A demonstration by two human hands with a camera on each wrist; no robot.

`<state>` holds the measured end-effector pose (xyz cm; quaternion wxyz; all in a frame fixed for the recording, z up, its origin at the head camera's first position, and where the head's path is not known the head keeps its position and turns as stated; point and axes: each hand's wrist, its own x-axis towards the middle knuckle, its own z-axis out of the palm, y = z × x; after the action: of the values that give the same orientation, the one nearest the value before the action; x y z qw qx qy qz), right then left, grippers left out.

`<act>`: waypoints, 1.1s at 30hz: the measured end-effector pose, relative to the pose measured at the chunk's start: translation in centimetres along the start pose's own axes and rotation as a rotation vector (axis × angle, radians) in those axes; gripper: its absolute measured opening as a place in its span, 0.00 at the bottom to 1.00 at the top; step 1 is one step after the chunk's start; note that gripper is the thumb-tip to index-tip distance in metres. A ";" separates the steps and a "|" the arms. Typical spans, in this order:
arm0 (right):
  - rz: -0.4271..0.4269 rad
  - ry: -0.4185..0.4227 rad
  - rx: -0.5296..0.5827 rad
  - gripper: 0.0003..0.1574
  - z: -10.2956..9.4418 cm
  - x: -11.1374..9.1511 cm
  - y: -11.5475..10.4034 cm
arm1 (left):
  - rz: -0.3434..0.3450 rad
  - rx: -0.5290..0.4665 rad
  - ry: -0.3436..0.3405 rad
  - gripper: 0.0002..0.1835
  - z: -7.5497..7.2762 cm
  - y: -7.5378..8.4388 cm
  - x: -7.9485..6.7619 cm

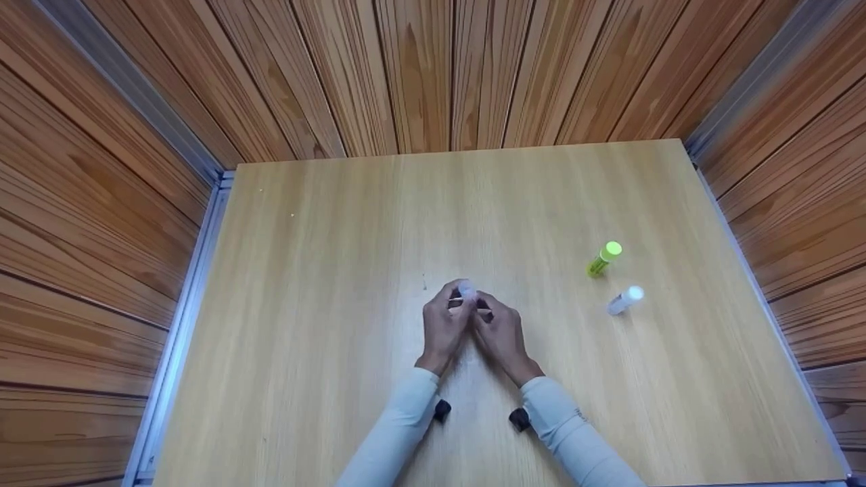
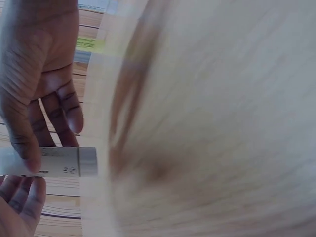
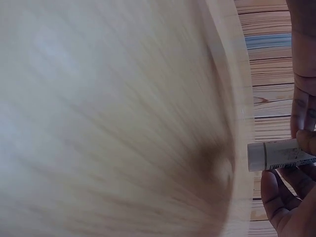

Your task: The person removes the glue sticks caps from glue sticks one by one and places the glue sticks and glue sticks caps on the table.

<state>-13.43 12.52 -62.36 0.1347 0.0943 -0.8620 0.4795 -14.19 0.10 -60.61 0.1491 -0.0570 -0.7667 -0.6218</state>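
Observation:
Both hands meet over the table, around a small white labelled tube that looks like a lip balm stick (image 1: 466,289). My left hand (image 1: 444,329) holds it between thumb and fingers. From the other side my right hand (image 1: 499,331) grips the same tube. In the left wrist view the tube (image 2: 61,162) stands out sideways, its lower end past the fingers. Seen from the right wrist, a barcode shows on the tube (image 3: 280,154), while the fingers cover its upper part. Its end hangs above the tabletop without touching it.
To the right on the wooden table (image 1: 325,270) stand a green tube with a lime cap (image 1: 604,259) and a pale tube with a white cap (image 1: 625,299). Wood-plank walls (image 1: 419,74) and metal rails enclose the table.

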 end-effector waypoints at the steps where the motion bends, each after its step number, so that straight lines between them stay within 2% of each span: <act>1: 0.013 -0.006 0.009 0.16 0.0 0.0 0.0 | -0.003 -0.003 0.006 0.16 -0.1 0.1 0.0; 10: 0.041 -0.031 0.020 0.22 0.0 0.0 -0.1 | -0.049 -0.055 0.069 0.19 -1.3 0.5 0.3; 16: 0.118 -0.023 0.034 0.23 -0.2 0.1 -0.2 | -0.135 -0.053 0.107 0.13 -1.9 -0.1 0.3; 19: 0.165 -0.018 0.041 0.23 -0.3 0.2 -0.1 | -0.205 -0.004 0.087 0.13 -2.1 -0.5 0.0; 23: 0.173 -0.015 0.063 0.25 -0.4 0.3 0.0 | -0.265 0.080 0.032 0.14 -2.1 -0.9 -0.3; 27: 0.172 -0.019 0.089 0.28 -0.4 0.4 0.1 | -0.270 0.171 -0.011 0.13 -2.0 -1.3 -0.4; 33: 0.209 -0.048 0.091 0.30 -0.4 0.3 0.2 | -0.253 0.324 -0.042 0.12 -1.8 -1.7 -0.6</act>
<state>-13.72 12.95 -62.19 0.0588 0.0212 -0.8475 0.5270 -13.81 -1.97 -62.03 0.0611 0.0514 -0.8607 -0.5028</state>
